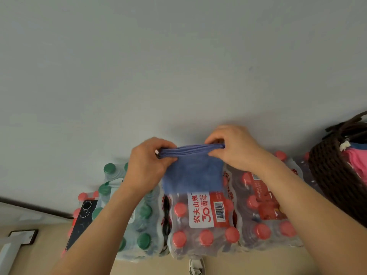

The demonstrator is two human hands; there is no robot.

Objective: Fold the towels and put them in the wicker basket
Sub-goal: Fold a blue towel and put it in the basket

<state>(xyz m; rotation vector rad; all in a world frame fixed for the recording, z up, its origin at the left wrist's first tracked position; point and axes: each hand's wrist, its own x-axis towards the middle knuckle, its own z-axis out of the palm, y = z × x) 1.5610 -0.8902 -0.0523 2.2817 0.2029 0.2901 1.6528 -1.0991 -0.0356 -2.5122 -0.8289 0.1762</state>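
Head view: blue towel point(192, 175), folded in several layers, up over the bottle packs point(202, 235). Bunched top edge pinched at either end by left hand point(148, 165) and right hand point(236, 149), fingers curled. Lower part hanging flat. Basket point(333, 175) right of the bottle packs, pink towel point(357, 161) inside.

blue towel point(192, 175): folded into a stack of layers, edges bunched along the top, rest hanging down flat as a rough square
blue towel pose: held up in the air, mid-scene, top edge roughly level
blue towel grip: left hand point(147, 161) pinches the top left corner, right hand point(234, 147) pinches the top right corner
wicker basket point(333, 175): dark brown weave, far right, partly cut by the frame edge
basket contents: pink towel point(355, 161) inside, dark blue cloth point(357, 145) just behind it
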